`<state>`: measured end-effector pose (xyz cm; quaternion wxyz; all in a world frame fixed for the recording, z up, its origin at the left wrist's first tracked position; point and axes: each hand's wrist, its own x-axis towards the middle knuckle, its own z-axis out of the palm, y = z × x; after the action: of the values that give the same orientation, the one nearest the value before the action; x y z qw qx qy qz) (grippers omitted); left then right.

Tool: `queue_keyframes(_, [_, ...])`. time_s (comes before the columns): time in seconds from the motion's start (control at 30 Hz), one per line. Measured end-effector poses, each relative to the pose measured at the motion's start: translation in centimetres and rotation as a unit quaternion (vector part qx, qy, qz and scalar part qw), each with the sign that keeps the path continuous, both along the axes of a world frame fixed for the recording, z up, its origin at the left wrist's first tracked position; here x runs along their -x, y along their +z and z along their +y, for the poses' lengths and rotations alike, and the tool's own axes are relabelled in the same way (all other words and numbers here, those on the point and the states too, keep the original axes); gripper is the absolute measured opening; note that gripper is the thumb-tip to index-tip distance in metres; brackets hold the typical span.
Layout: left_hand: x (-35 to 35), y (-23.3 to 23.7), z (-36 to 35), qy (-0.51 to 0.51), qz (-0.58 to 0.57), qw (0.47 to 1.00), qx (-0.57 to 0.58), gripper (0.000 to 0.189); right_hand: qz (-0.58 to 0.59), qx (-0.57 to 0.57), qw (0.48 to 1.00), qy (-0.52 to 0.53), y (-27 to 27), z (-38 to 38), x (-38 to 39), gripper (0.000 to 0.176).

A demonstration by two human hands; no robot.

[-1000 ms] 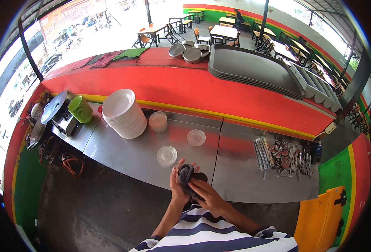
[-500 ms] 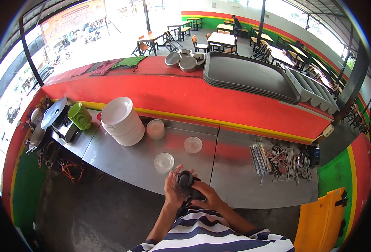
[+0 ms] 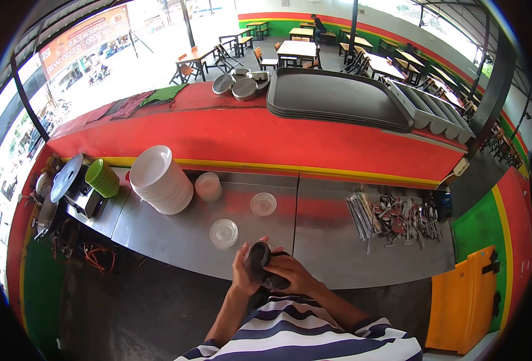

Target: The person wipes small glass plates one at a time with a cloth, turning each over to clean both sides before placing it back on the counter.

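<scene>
In front of my striped shirt, both hands are closed around a bunched dark grey cloth. My left hand cups it from the left, fingertips showing past its far side. From the right, my right hand presses into the folds. A clear dish seems to sit in the left palm under the cloth, but it is mostly covered. Just beyond my hands, a clear glass dish rests on the steel counter. Another glass dish lies farther back, near a stack of similar dishes.
White plates are stacked high at the left, beside green cups and a stove. Loose cutlery covers the counter's right part. Dark trays and metal bowls sit on the red ledge.
My right hand has moved further over the cloth, which now covers more of the left palm. The whole view has shifted, so the counter appears further left.
</scene>
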<state>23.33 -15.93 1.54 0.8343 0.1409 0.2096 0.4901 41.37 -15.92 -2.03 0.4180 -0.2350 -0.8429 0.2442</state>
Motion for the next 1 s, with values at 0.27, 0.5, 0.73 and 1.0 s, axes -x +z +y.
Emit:
queue_keyframes(0.27, [-2.8,-1.4,0.1,0.109,0.179,0.968,-0.135,0.073,0.136,0.125,0.979,-0.089,-1.8,-1.8,-0.2,0.054])
queue_keyframes(0.5, [-1.1,-1.7,0.8,-0.018,-0.02,0.994,-0.103,0.078,0.107,-0.026,0.991,-0.081,-1.0,-1.6,0.6,0.058])
queue_keyframes(0.73, [-2.4,-1.9,-0.3,0.132,0.181,0.97,-0.091,0.082,0.146,0.132,0.975,-0.105,-3.0,-1.3,0.8,0.057])
queue_keyframes(1.0, [-0.3,-2.4,-0.3,0.045,0.03,0.998,-0.039,0.076,0.099,0.078,0.989,-0.082,-3.0,-1.1,2.0,0.048])
